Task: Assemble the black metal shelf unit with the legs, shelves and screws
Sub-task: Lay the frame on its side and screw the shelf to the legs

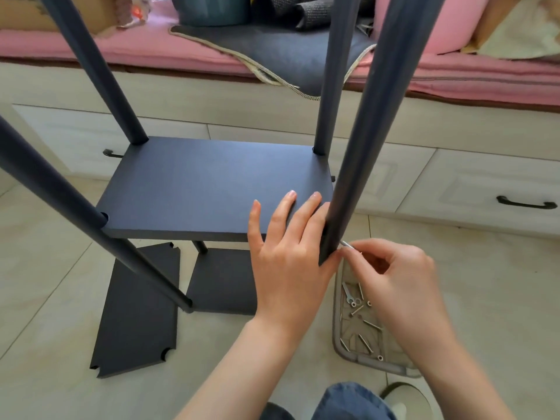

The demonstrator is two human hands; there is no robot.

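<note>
A black shelf (209, 186) sits level between the black legs of the unit. My left hand (288, 253) lies flat on its near right corner, fingers spread, thumb side against the near right leg (372, 116). My right hand (394, 274) pinches a silver screw (345, 244) whose tip touches that leg at shelf height. The near left leg (60, 189) runs down to the floor, and two far legs (100, 74) pass through the back corners. A lower shelf (221, 283) shows beneath.
A loose black shelf (136, 313) with notched corners lies on the tiled floor at the left. A grey tray (342, 341) holding several screws and a small wrench sits under my right hand. A pink cushioned bench (151, 47) with drawers lies behind. My knee and shoe show at the bottom.
</note>
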